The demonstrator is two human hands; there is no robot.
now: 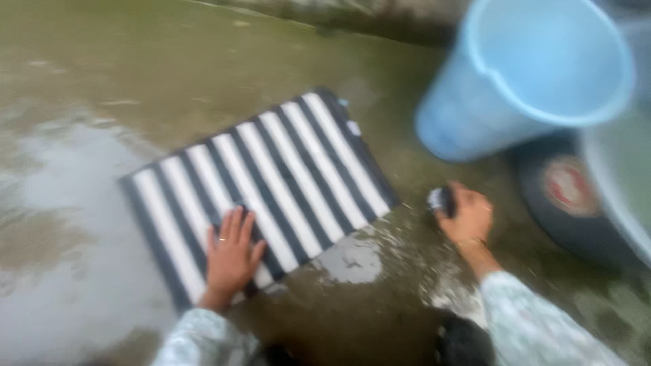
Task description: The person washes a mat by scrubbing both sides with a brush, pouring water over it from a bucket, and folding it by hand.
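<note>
Left hand [230, 254], open and flat with fingers spread, presses on a rectangular black-and-white striped mat [261, 183] lying on the wet concrete floor [102, 102]. Right hand [466, 217], closed, grips a small dark brush [441, 200] just beside the mat. A smooth pale-blue plastic bucket [529, 74] stands nearby.

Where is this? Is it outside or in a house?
Probably an outdoor washing spot, like a yard. The rough concrete ground is wet and soapy, a striped mat lies flat on it, and a light blue bucket stands close by.
</note>
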